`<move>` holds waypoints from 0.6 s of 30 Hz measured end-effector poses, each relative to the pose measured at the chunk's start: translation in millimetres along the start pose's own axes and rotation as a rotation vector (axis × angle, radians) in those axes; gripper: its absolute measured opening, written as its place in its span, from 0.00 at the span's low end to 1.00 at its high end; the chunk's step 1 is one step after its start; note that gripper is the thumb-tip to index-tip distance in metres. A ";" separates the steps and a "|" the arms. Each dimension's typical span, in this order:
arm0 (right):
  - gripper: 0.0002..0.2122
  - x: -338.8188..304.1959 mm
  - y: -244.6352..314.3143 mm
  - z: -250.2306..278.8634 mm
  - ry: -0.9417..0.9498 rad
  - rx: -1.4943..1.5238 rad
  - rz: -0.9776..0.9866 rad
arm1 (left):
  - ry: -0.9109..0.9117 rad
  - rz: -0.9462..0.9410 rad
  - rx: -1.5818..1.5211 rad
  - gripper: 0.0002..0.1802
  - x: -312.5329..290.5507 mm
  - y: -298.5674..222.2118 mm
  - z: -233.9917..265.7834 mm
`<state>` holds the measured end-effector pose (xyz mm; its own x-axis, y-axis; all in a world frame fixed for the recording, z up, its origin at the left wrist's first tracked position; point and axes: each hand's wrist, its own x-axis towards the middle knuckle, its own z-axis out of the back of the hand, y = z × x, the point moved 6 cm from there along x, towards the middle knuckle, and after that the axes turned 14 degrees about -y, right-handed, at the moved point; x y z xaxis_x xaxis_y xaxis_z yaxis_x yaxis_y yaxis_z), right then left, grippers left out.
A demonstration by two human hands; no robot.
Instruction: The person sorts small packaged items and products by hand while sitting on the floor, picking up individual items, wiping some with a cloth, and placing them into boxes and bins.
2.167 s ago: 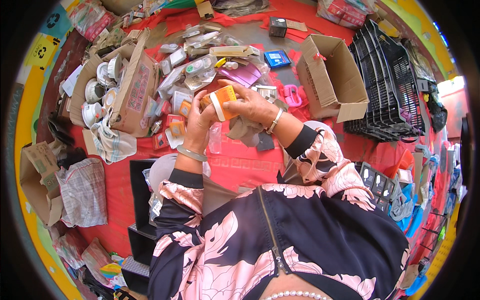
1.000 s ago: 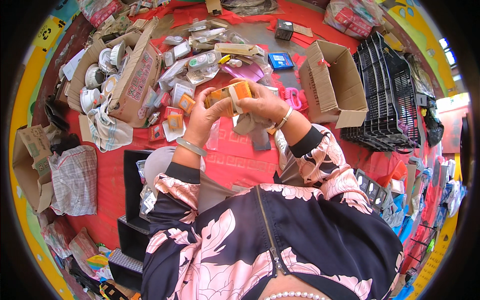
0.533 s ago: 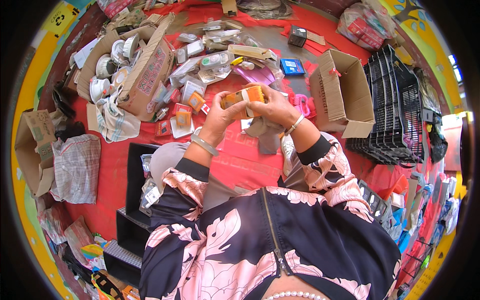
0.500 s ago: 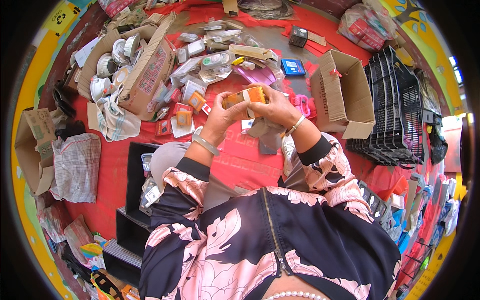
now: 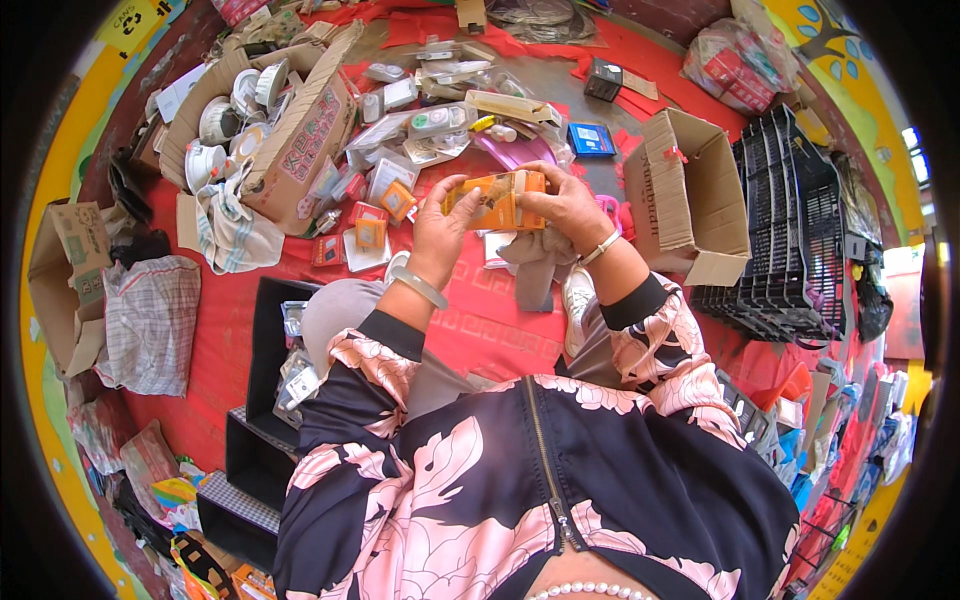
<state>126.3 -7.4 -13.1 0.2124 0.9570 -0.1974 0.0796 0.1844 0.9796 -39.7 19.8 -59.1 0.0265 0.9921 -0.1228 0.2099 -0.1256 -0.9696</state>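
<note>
Between both hands I hold a small orange box (image 5: 493,207) above the red floor covering. My left hand (image 5: 440,222) grips its left end, thumb across the face. At the right end, my right hand (image 5: 572,207) has its thumb on the front and fingers behind. Below the right hand, a grey-brown cloth (image 5: 536,262) lies near a light shoe (image 5: 577,300). Left of the hands are more small orange packets (image 5: 399,200) among clear packages. A heap of packaged goods (image 5: 440,120) spreads just beyond, with a blue flat package (image 5: 592,140) at its right.
An open carton (image 5: 305,150) of white round fittings stands at left, a striped cloth (image 5: 238,232) over its corner. To the right are an open cardboard box (image 5: 690,175) and a black plastic crate (image 5: 785,215). Black stepped trays (image 5: 262,350) sit beside my left leg.
The orange box has been turned so a broader printed face shows. Both hands have shifted their hold, the right thumb now lying on its front.
</note>
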 end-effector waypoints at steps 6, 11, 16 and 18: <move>0.18 -5.7 6.9 -3.7 0.073 0.139 -0.023 | -0.239 0.136 -0.311 0.17 7.8 -4.6 16.1; 0.18 -7.2 2.1 -10.3 0.102 0.279 -0.033 | -0.210 0.292 -0.372 0.19 8.1 -7.1 16.1; 0.18 -2.7 5.0 -4.7 0.151 0.302 -0.058 | -0.152 0.133 -0.225 0.22 2.3 -17.7 11.1; 0.19 -2.3 -0.5 -5.5 0.157 0.340 -0.070 | -0.172 0.030 -0.132 0.23 1.5 -16.1 14.8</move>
<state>120.4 -8.4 -12.9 0.0453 0.9723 -0.2294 0.4125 0.1910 0.8907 -57.5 23.4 -46.8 -0.1303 0.9719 -0.1962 0.3375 -0.1426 -0.9305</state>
